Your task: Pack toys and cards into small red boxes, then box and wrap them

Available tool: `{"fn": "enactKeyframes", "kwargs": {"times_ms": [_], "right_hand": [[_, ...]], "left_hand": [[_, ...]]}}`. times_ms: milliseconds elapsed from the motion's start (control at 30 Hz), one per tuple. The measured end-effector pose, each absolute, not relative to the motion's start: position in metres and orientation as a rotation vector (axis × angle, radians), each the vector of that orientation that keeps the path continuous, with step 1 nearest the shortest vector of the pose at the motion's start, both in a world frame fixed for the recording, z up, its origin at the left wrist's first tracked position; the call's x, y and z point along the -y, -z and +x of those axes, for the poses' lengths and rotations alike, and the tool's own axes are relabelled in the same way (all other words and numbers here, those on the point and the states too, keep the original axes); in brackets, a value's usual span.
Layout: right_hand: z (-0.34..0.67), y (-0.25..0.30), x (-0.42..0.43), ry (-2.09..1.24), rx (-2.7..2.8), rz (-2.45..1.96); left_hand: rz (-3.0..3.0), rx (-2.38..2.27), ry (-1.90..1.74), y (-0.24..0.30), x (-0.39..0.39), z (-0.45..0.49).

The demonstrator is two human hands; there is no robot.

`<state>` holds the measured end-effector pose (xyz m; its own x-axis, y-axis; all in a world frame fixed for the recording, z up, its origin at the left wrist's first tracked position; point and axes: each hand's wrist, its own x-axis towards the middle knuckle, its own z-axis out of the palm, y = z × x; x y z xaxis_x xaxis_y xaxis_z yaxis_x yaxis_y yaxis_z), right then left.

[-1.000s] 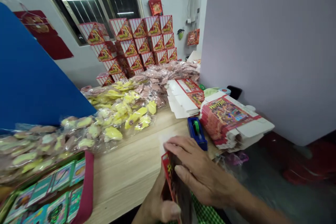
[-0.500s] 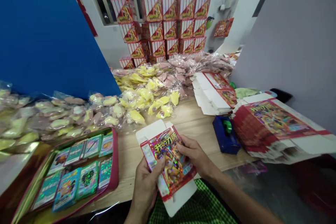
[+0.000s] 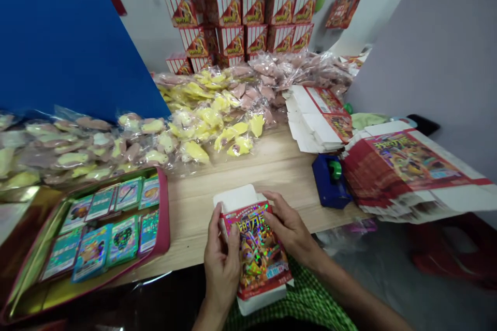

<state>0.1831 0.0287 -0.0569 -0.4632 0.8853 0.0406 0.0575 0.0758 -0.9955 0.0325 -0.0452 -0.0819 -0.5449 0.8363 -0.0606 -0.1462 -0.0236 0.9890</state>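
Note:
Both my hands hold a flat, unfolded red carton [image 3: 258,256] with a shiny holographic print and white flaps, at the near edge of the wooden table [image 3: 272,165]. My left hand [image 3: 222,264] grips its left side with the thumb on the printed face. My right hand [image 3: 289,230] presses fingers on the carton's upper right part. The carton lies face up over my lap, its top flap resting on the table edge.
A tray [image 3: 165,217] of green card packs sits at the left. Bagged yellow and pink items [image 3: 202,119] cover the table's back. A blue tape dispenser [image 3: 328,181] and stacks of flat cartons [image 3: 407,165] lie to the right; assembled red boxes [image 3: 248,5] are stacked behind.
The carton went from edge-on between my hands to face up; both hands shifted their grip on it. The view tilted down and left, showing the card tray.

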Motion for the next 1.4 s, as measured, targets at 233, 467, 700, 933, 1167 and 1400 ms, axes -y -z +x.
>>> {"fn": "enactKeyframes", "kwargs": {"times_ms": [233,467,700,933,1167,1400], "right_hand": [[0.204,0.051,-0.030,-1.307,1.913,-0.978],[0.207,0.033,-0.034,-1.638,1.788,-0.855],[0.207,0.009,-0.028,-1.239,2.340,-0.808],[0.197,-0.001,-0.029,-1.201,2.389,-0.985],[0.203,0.020,-0.014,-1.136,2.543,-0.875],[0.202,0.043,-0.002,-1.076,2.432,-0.712]], "left_hand": [[0.743,-1.545,-1.593,0.076,0.061,0.033],[0.576,-1.305,-1.453,0.050,0.061,0.007],[0.749,-1.357,-1.339,0.058,0.077,-0.009],[0.843,-1.436,-1.308,0.039,0.065,-0.004],[1.207,-1.369,-1.166,0.058,0.078,-0.024],[1.411,-1.374,-1.190,0.064,0.076,-0.017]]}}
